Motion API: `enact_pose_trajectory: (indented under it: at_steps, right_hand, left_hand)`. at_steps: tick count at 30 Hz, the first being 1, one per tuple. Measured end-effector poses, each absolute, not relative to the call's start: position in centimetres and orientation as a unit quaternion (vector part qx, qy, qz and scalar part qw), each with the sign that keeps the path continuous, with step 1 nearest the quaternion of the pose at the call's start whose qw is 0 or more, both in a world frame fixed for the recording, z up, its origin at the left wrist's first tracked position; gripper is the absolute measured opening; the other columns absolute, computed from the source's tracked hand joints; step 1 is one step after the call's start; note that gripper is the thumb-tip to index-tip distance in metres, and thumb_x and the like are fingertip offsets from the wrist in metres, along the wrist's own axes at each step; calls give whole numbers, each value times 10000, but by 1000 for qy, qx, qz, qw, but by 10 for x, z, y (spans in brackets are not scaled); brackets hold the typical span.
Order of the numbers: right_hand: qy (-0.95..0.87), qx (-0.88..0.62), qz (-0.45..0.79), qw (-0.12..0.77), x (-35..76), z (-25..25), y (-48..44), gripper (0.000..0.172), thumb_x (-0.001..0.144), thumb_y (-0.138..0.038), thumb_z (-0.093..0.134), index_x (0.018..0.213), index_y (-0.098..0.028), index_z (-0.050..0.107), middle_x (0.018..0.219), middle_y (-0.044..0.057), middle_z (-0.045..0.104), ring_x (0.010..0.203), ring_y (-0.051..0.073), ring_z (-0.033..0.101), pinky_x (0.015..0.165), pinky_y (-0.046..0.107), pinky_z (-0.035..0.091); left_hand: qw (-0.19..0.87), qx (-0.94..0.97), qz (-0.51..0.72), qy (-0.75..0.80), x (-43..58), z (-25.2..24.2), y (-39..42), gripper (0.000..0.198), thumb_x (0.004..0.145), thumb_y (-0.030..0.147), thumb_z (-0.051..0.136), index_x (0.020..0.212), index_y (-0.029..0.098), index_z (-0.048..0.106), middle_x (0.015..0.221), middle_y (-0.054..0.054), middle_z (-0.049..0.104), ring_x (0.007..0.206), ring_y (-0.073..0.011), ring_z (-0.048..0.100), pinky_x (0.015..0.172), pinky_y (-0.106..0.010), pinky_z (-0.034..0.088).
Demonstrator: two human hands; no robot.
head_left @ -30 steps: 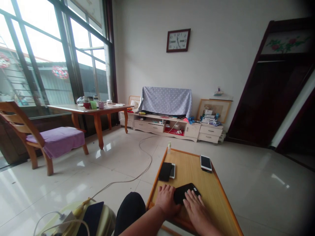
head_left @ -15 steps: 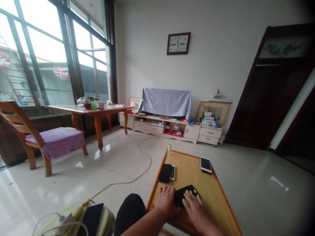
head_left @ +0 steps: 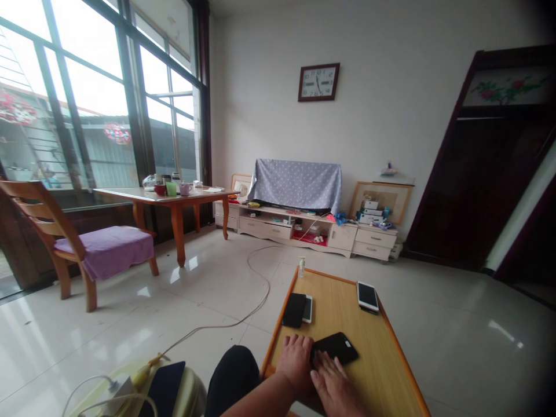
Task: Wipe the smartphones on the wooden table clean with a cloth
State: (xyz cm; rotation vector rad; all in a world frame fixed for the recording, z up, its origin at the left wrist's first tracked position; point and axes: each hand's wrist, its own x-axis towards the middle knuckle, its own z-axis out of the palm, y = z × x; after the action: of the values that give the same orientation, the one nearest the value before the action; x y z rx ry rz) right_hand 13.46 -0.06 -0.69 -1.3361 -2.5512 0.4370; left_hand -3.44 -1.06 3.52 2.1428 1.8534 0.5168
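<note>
A black phone (head_left: 341, 347) lies face or back up on the small wooden table (head_left: 369, 376), slightly tilted to the table's edges. My left hand (head_left: 295, 360) is at the phone's left end, fingers curled and the thumb hidden; it seems to grip that end. Flat over the phone's near left part lies my right hand (head_left: 332, 379), fingers stretched out and close together. Whether a small cloth is beneath it I cannot tell. Farther up the table, a black phone or case (head_left: 294, 310) partly covers a white phone (head_left: 308, 309).
A white-framed phone (head_left: 367, 295) lies on something dark at the table's right edge. At the far left corner stands a pump bottle (head_left: 301, 266). Left of my knee, a stool (head_left: 193, 385) bears a power strip, cables and a dark flat device (head_left: 167, 385). A cord crosses the floor.
My right hand has slid left and toward me across the phone, uncovering its right end. The left hand stays at the phone's left end. The whole view has shifted slightly.
</note>
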Motion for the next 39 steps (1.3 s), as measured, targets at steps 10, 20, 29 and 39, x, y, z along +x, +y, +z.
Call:
enact_pose_trajectory:
  at_steps: [10, 20, 29, 39]
  right_hand:
    - [-822, -548, 115, 104, 159, -10, 28, 553, 1028, -444, 238, 1410, -214, 564, 1527, 80, 438, 1464, 293, 319, 1214, 552, 214]
    - [-825, -514, 182, 147, 153, -4, 26, 605, 1023, -526, 224, 1429, -206, 540, 1523, 70, 451, 1461, 266, 337, 1235, 523, 153]
    - [-867, -436, 189, 151, 121, 1, 11, 547, 1030, -453, 242, 1423, -223, 547, 1483, 62, 507, 1429, 239, 398, 1231, 474, 216]
    - [-840, -504, 149, 135, 153, -13, 70, 602, 1023, -435, 184, 1429, -159, 532, 1531, 77, 447, 1461, 232, 338, 1230, 482, 185]
  left_hand:
    - [131, 736, 184, 638, -35, 33, -12, 714, 651, 593, 629, 1275, 259, 532, 1239, -97, 588, 1187, -338, 477, 1107, -500, 276]
    - [156, 732, 175, 640, -34, 32, -8, 868, 639, 622, 613, 1399, 231, 462, 1343, -121, 556, 1256, -361, 438, 1150, -493, 228]
    - [167, 730, 163, 642, -35, 40, -9, 899, 709, 595, 558, 1485, 186, 357, 1439, -137, 506, 1300, -354, 419, 1164, -483, 208]
    - [162, 717, 185, 652, -30, 36, -2, 1031, 600, 609, 631, 1489, 165, 357, 1427, -140, 524, 1297, -354, 437, 1171, -481, 222]
